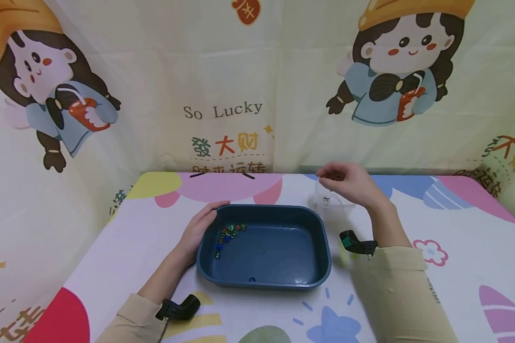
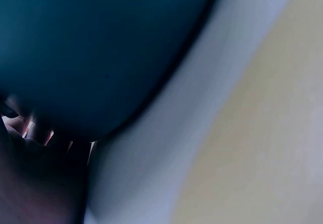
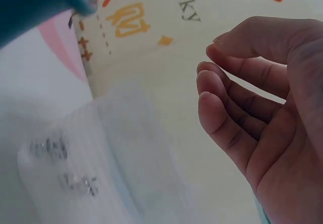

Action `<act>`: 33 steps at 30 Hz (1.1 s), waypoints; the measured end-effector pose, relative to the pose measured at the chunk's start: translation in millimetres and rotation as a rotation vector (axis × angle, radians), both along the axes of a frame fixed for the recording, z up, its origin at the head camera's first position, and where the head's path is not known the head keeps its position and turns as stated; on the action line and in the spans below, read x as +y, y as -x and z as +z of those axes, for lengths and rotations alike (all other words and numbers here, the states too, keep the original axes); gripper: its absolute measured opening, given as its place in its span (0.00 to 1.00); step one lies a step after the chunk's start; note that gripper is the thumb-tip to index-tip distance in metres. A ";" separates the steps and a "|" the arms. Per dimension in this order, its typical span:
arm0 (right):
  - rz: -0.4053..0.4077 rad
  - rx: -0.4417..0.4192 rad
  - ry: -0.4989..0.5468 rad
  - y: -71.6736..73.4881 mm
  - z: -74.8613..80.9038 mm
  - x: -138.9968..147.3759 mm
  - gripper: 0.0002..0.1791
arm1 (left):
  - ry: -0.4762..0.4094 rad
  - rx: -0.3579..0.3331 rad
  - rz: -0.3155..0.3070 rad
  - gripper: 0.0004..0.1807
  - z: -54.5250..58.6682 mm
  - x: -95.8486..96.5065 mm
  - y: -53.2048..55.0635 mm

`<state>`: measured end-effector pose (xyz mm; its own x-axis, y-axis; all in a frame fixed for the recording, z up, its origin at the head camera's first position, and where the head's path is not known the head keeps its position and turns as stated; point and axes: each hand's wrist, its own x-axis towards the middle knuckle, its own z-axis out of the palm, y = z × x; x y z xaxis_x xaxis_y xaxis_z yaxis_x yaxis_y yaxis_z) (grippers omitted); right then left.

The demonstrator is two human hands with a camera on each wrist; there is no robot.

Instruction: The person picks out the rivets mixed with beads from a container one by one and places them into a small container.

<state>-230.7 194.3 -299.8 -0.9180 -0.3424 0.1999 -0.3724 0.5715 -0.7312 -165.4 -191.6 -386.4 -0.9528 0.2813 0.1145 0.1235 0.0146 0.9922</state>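
A dark blue rectangular tub [image 1: 266, 247] sits on the table. Several glass marbles [image 1: 231, 232] lie bunched along its inner left side, and a lone blue marble [image 1: 252, 279] is by the near wall. My left hand [image 1: 197, 228] grips the tub's left side at the far corner; its fingers are mostly in shadow in the left wrist view. Beyond the tub's far right corner stands a clear plastic box [image 1: 345, 205] with small dark, shiny pieces inside. Above it hovers my right hand [image 1: 347, 183], fingers loosely bent, with nothing visible between thumb and fingers in the right wrist view.
A patterned cloth [image 1: 223, 62] hangs behind the table's far edge. The printed tabletop [image 1: 124, 247] spreads around the tub. Each wrist wears a black camera band, such as the right band [image 1: 358, 244].
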 end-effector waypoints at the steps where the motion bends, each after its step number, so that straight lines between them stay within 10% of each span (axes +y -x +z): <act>1: 0.008 0.002 0.011 -0.4 1.2 -1.4 0.11 | 0.000 0.001 0.000 0.26 0.1 0.1 -0.1; 18: 0.267 0.082 0.131 -12.5 17.3 -57.4 0.09 | -0.008 0.007 -0.011 0.27 0.1 -0.2 -1.0; 33: 0.429 0.125 0.041 -15.4 -0.7 -111.4 0.05 | 0.006 0.011 -0.011 0.27 0.7 0.4 -1.2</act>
